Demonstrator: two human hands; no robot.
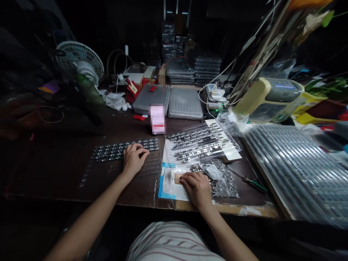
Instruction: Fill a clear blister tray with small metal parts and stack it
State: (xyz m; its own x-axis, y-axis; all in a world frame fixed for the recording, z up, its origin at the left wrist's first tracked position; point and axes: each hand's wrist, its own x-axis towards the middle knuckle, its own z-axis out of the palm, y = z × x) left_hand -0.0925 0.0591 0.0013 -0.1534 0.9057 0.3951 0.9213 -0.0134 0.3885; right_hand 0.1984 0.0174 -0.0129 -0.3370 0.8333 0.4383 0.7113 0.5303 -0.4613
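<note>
My left hand (134,157) rests on a clear ribbed tray (108,174), its fingers curled onto the rows of metal strips (114,150) lying there. My right hand (197,186) is closed, fingertips pinched down at the edge of a pile of small metal parts (220,177) on a plastic bag, next to a white sheet with blue tape (167,183). What the pinch holds is too small to see. Just beyond lies another clear tray with filled strips (202,143).
A large stack of ribbed trays (299,170) fills the right side. A screwdriver (248,179) lies right of the parts. Lidded plastic boxes (185,103), a desk fan (81,67), cables and a yellowish device (269,98) crowd the back. The table edge (217,208) runs near me.
</note>
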